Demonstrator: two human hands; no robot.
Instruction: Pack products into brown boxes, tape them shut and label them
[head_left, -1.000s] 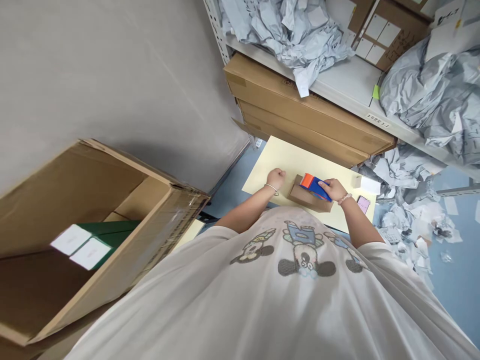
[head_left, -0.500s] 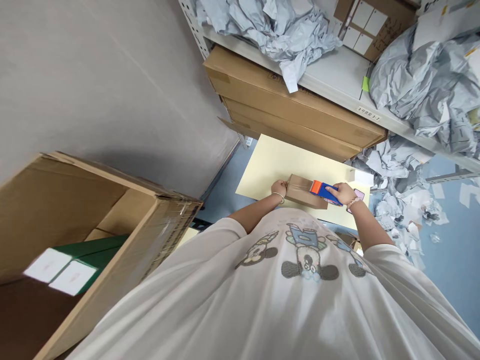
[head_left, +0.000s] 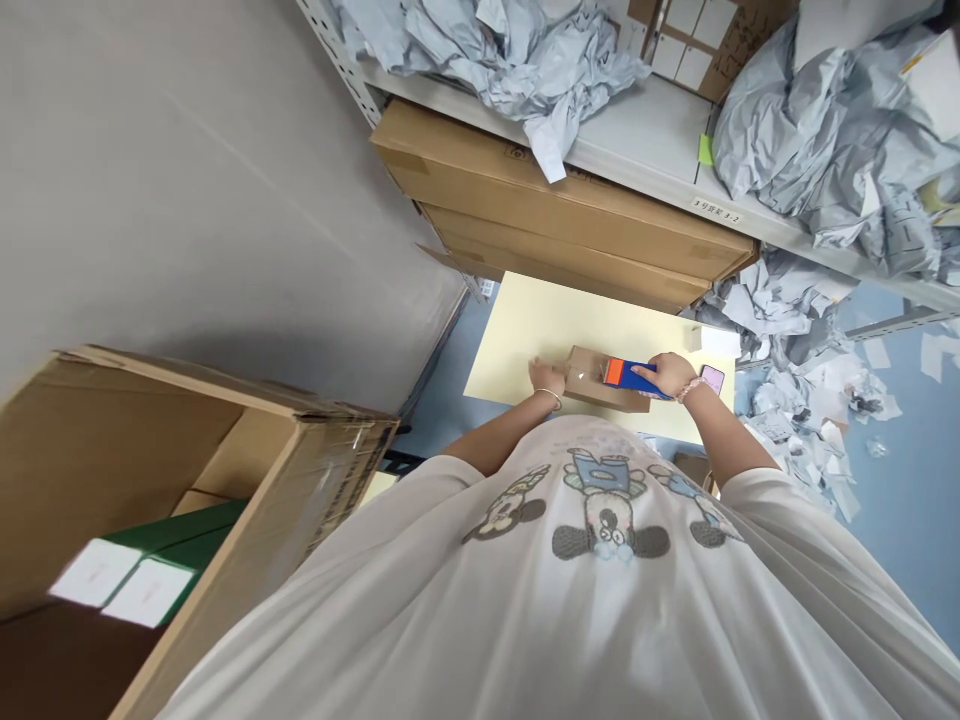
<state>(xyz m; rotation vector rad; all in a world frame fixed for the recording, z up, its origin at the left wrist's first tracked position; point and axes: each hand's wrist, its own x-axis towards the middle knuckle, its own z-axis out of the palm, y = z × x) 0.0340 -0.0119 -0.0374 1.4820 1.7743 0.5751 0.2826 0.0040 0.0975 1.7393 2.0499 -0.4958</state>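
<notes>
A small brown cardboard box (head_left: 586, 388) lies on a pale yellow tabletop (head_left: 517, 318) in front of my body. My right hand (head_left: 673, 374) is wrapped round a blue and orange tape dispenser (head_left: 634, 377), whose orange end rests over the top of the box. At the box's left end is my left hand (head_left: 547, 377), slightly blurred, with its fingers apart and nothing seen in them. Whether its fingertips touch the box I cannot tell. A phone (head_left: 712, 379) with a pinkish screen lies to the right of my right hand.
A large open carton (head_left: 352, 440) stands at the left, with green and white boxes (head_left: 150, 590) inside. Behind the table are a long brown carton (head_left: 570, 210) and a grey shelf (head_left: 660, 120) bearing crumpled grey bags (head_left: 495, 70). Wrapping scraps (head_left: 810, 440) lie on the blue floor at right.
My left hand has loosened from the box's left end, and its fingers have spread. The tape dispenser has shifted a little left along the box top. The whole view has moved slightly.
</notes>
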